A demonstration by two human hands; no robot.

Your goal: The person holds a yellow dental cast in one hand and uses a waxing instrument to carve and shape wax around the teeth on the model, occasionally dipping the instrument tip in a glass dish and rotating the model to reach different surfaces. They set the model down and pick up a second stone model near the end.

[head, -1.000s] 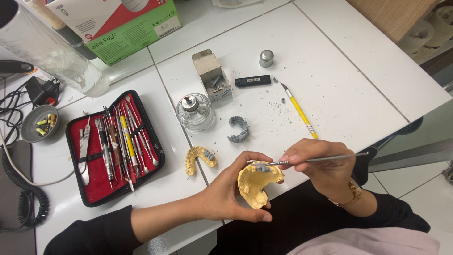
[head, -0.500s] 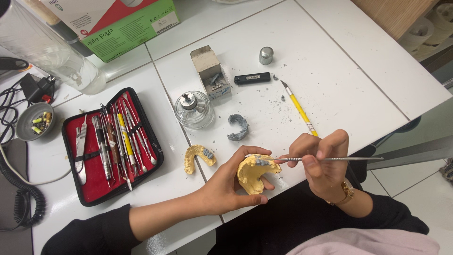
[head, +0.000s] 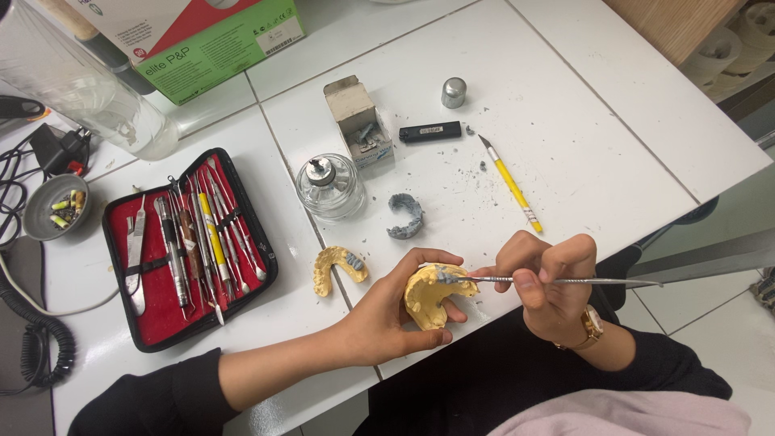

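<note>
Red instrument case [head: 190, 250], glass spirit lamp [head: 329, 187] — yellow knife [head: 511, 185]

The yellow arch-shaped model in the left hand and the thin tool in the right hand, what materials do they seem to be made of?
The arch-shaped model looks like cast plaster or dental stone: pale yellow, matte, chalky, with grey wax-like material on its ridge. The thin tool seems to be polished metal, probably steel: silvery and slim, with bright glints along its shaft.
</note>
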